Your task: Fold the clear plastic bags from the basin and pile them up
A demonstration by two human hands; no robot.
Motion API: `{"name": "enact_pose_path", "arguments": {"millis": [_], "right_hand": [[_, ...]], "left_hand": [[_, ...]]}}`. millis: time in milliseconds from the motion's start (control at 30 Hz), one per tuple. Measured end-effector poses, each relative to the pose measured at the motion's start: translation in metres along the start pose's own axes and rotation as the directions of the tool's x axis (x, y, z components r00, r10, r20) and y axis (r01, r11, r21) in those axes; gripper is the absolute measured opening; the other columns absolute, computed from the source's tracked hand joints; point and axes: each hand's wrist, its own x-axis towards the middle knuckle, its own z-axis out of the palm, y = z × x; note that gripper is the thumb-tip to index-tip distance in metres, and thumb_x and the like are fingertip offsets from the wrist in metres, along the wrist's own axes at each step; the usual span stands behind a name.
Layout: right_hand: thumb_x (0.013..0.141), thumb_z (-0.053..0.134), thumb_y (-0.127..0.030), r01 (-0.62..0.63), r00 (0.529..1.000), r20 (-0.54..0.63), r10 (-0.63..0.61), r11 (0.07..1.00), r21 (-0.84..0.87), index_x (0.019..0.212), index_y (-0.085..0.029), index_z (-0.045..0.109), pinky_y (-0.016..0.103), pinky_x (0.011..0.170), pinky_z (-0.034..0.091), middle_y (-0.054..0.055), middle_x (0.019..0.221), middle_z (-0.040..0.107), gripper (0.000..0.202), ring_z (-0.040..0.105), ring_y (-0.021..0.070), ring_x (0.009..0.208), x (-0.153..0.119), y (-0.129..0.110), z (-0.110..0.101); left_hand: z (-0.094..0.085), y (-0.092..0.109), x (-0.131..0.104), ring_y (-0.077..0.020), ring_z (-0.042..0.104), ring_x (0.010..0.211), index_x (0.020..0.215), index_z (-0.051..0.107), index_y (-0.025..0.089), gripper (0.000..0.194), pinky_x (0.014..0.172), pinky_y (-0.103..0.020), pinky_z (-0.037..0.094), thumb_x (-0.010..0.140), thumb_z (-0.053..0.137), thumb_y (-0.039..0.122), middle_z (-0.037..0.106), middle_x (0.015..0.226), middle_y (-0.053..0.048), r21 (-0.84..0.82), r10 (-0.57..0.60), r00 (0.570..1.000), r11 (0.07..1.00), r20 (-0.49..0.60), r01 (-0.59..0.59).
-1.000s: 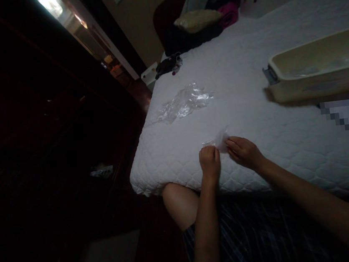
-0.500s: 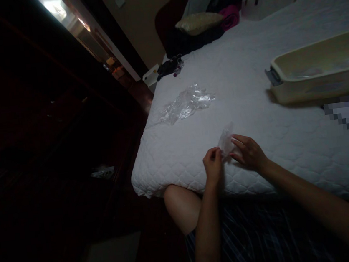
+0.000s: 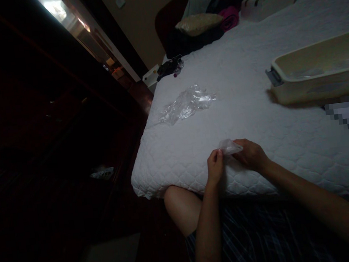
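Observation:
Between my hands, just above the quilted white bed (image 3: 171, 160), is a small clear plastic bag (image 3: 229, 146), bunched and partly folded. My left hand (image 3: 215, 165) pinches its left end between thumb and fingers. At the bag's other side, my right hand (image 3: 250, 154) has its fingers curled against the film; the fingertips are partly hidden behind the plastic. Farther out on the bedspread lies a crumpled pile of clear plastic bags (image 3: 187, 103), apart from both hands.
On the right of the bed stands a cream plastic bin (image 3: 320, 87) with a grey latch. At the back are a white box (image 3: 270, 2), a beige pillow (image 3: 199, 24), and a rolled magenta cloth (image 3: 229, 18). Dark items (image 3: 169, 66) lie near the far left corner.
The plastic bag, upright between my hands before, is now folded down and stretched sideways. My right hand's fingers have curled in around it, while my left keeps its pinch.

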Motion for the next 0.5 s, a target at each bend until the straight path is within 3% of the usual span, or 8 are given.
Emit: {"name": "enact_pose_path", "arguments": {"millis": [200,333,500], "right_hand": [[0.094,0.042,-0.031,0.014,0.996,-0.084,-0.017,0.999,-0.036,0.103,-0.017,0.060,0.027,0.062,0.053,0.008,0.084,0.072,0.025,0.068,0.0185,0.073,0.001,-0.001,-0.003],[0.091,0.045,-0.025,-0.087,0.988,-0.132,0.077,0.994,-0.066,0.103,-0.017,0.060,0.027,0.060,0.051,0.008,0.086,0.072,0.021,0.069,0.0186,0.072,0.001,-0.001,-0.003],[0.089,0.044,-0.024,-0.219,0.971,-0.103,0.215,0.975,-0.028,0.098,-0.018,0.063,0.028,0.061,0.051,0.009,0.087,0.073,0.022,0.068,0.0189,0.071,0.002,-0.002,-0.003]], "left_hand": [[0.000,0.003,0.000,-0.0128,0.047,0.069,0.066,0.053,0.017,0.042,0.066,-0.024,0.039,0.083,0.056,0.056,0.052,0.066,0.001,-0.077,-0.035,0.999,0.996,-0.005,0.034],[-0.005,0.001,0.003,-0.0119,0.042,0.066,0.063,0.047,0.018,0.039,0.063,-0.022,0.035,0.083,0.056,0.051,0.046,0.063,0.003,-0.082,-0.048,0.996,0.996,-0.080,0.042],[-0.010,-0.003,0.004,-0.0109,0.038,0.063,0.061,0.044,0.019,0.038,0.061,-0.022,0.033,0.082,0.056,0.048,0.041,0.062,0.004,-0.095,-0.065,0.990,0.994,-0.127,0.053]]}}
